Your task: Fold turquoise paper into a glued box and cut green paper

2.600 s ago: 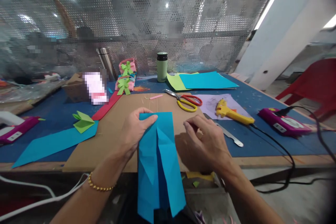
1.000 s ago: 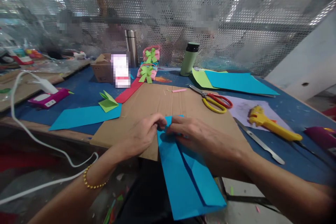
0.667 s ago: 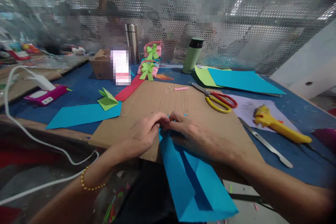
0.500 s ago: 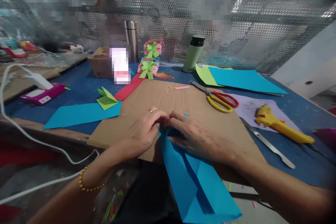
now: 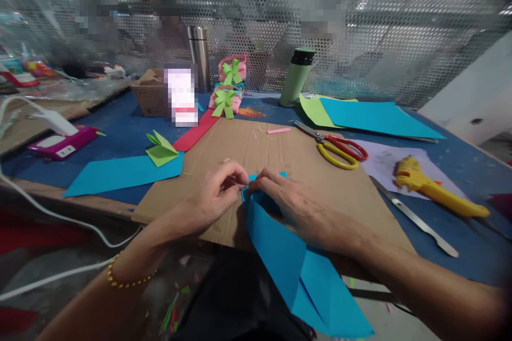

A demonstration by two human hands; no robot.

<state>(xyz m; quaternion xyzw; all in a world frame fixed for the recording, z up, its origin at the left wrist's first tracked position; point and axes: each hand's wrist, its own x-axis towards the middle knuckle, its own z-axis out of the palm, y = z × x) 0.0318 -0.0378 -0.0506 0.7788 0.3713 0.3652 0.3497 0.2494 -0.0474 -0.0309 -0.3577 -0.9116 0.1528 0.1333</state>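
Note:
A folded sheet of blue paper [image 5: 276, 250] runs from between my hands over the front edge of a cardboard sheet [image 5: 224, 138], its creased lower end hanging in front of the table. My left hand [image 5: 218, 192] pinches the paper's upper end between thumb and fingertips. Curled over the same end from the right, my right hand [image 5: 300, 205] grips it, and the paper bends into a loop under its fingers. A blue edge shows just beyond the fingertips. The exact contact of the fingertips is partly hidden.
Scissors [image 5: 336, 146], a craft knife-like metal blade [image 5: 416, 218] and a yellow glue gun [image 5: 436, 189] lie to the right. Leftward are blue paper [image 5: 120, 173], folded green paper [image 5: 162, 152] and a purple power strip [image 5: 64, 141]. A green bottle [image 5: 296, 80] and steel flask [image 5: 199, 58] stand behind.
The blue paper's upper end now shows a wider loop, and more blue edge is visible beyond my fingers. My left hand has shifted slightly left; the hanging end has turned a little.

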